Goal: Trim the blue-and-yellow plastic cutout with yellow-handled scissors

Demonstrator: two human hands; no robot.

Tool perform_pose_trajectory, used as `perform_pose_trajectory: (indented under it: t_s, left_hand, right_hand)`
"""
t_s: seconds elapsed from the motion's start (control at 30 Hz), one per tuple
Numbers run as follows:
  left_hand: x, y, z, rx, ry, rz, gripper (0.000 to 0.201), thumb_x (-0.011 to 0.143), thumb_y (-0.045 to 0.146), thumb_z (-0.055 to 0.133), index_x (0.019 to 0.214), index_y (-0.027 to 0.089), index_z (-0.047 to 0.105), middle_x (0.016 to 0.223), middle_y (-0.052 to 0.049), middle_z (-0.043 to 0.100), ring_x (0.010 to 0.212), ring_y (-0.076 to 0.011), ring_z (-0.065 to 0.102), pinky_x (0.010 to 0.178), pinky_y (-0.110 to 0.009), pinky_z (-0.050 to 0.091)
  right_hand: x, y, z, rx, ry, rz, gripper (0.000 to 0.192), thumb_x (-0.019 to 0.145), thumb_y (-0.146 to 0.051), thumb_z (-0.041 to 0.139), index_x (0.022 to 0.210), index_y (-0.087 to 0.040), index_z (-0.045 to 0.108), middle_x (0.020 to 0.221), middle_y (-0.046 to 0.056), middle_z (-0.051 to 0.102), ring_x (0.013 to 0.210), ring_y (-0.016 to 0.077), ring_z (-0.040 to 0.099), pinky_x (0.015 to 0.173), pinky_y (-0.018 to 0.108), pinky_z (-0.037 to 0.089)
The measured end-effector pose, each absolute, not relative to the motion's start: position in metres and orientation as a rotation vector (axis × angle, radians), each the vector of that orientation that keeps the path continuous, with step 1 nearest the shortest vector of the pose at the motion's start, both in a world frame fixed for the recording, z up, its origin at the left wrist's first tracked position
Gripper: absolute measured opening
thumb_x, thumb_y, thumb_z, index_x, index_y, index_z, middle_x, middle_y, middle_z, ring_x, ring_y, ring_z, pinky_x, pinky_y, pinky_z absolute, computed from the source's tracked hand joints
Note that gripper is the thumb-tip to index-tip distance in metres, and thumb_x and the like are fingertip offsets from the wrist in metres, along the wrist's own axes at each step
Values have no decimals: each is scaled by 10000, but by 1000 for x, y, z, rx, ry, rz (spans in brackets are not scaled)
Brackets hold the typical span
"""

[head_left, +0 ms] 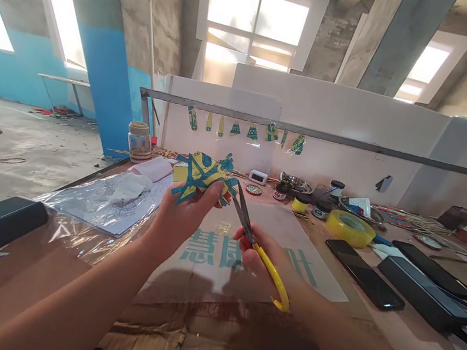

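My left hand [191, 213] is closed on a blue and yellow patterned cutout [204, 173], held up above the worktable with the thumb across its front. Its jagged edges stick out on several sides. In my right hand [258, 254] is a pair of scissors [266, 264] with yellow handles and dark blades. The blades point up and left, with their tips at the cutout's right edge; whether they touch it I cannot tell. Beneath both hands lies a pale sheet [216, 279] printed with large teal characters.
Left of the sheet, plastic film [77, 226] covers drawing papers near a crumpled white cloth [131, 189]. To the right are a phone [364, 274], a tape roll [350, 228] and small paint jars [300, 203]. Small cutouts [252, 133] hang along a metal rail [333, 136].
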State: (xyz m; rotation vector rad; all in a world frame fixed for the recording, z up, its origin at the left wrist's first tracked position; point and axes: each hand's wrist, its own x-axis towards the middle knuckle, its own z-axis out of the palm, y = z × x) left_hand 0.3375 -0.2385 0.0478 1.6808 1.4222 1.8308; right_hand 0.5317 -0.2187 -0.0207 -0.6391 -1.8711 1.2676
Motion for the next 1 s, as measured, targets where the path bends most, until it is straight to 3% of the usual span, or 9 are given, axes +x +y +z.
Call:
perform_pose_trajectory:
  t_s: [0.23, 0.37, 0.67, 1.0]
  left_hand:
    - [339, -245, 53, 1655, 1459, 1832, 238, 875, 389, 610, 745, 213, 705, 866, -20, 783, 897, -216, 720, 848, -286, 562]
    - [340, -247, 54, 1633, 1463, 1855, 182, 867, 369, 624, 808, 223, 714, 917, -15, 791, 947, -224, 719, 860, -285, 559]
    - [348, -249, 52, 1643, 1410, 1789, 194, 855, 343, 616, 699, 232, 648, 786, -2, 774, 794, -200, 718, 825, -289, 571]
    - [347, -246, 45, 1727, 1400, 1781, 186, 878, 360, 605, 775, 227, 685, 822, -6, 777, 823, -198, 721, 821, -269, 566]
  right_hand:
    - [533, -219, -21, -638, -1883, 1264, 492, 847, -675, 633, 1071, -242, 565, 929, 11, 507, 746, 134, 463, 651, 247, 384]
    - [534, -217, -23, -661, -1908, 1243, 529, 828, -702, 632, 1060, -232, 563, 856, 0, 500, 714, 135, 471, 623, 250, 383]
    - [534, -218, -18, -672, -1935, 1220, 520, 824, -703, 634, 1052, -242, 556, 791, -17, 467, 667, 135, 440, 597, 259, 371]
    - [533, -227, -5, -684, -1886, 1289, 600, 791, -750, 636, 1034, -211, 534, 815, -18, 455, 674, 114, 398, 607, 239, 343]
